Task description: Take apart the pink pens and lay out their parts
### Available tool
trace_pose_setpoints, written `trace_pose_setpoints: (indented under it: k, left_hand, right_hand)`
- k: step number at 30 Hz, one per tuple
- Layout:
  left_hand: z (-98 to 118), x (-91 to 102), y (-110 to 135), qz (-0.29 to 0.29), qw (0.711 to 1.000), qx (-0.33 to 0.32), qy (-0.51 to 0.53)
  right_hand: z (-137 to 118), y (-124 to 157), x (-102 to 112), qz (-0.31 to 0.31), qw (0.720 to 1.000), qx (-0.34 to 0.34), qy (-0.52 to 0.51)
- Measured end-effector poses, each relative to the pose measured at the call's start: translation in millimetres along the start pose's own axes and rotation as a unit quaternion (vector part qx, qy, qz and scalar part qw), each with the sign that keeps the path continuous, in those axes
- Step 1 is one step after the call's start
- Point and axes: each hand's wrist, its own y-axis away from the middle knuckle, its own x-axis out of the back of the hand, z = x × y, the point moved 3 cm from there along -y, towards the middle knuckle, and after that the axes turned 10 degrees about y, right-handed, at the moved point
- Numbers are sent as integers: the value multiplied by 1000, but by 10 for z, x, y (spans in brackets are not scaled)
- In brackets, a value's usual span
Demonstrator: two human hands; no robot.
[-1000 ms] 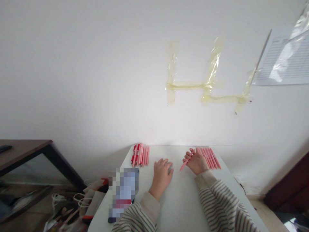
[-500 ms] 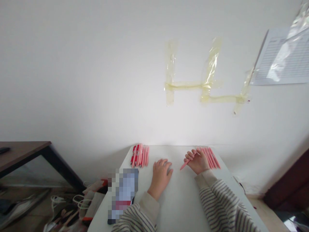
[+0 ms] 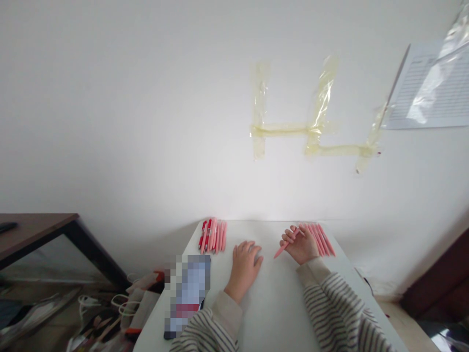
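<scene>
Pinched in my right hand (image 3: pixel 302 246) is a pink pen (image 3: pixel 283 249), held at a slant with its lower end pointing left toward the tabletop. Just right of that hand, several pink pens (image 3: pixel 323 239) lie side by side in a row, partly hidden by the fingers. My left hand (image 3: pixel 245 269) rests palm down on the white table (image 3: pixel 276 313), fingers loosely apart and holding nothing. Beyond it, at the table's back left, several pink and red pens (image 3: pixel 213 235) lie bunched together.
A phone-like object (image 3: pixel 188 296), blurred over, lies along the table's left edge. The white wall (image 3: pixel 164 122) with yellowish tape (image 3: pixel 282 131) meets the table's back. On the left stand a brown desk (image 3: pixel 36 230) and bags (image 3: pixel 141 305) on the floor.
Both hands have kept almost the same place. The pink pen stays in my right hand, with only a very slight shift.
</scene>
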Motion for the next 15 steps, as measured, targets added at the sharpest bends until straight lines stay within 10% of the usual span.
trace_pose_setpoints:
  k: [15]
  left_hand:
    - [-6, -9, -5, -6, 1000, 0, 6]
  right_hand:
    - [12, -36, 52, -1, 1000, 10, 5]
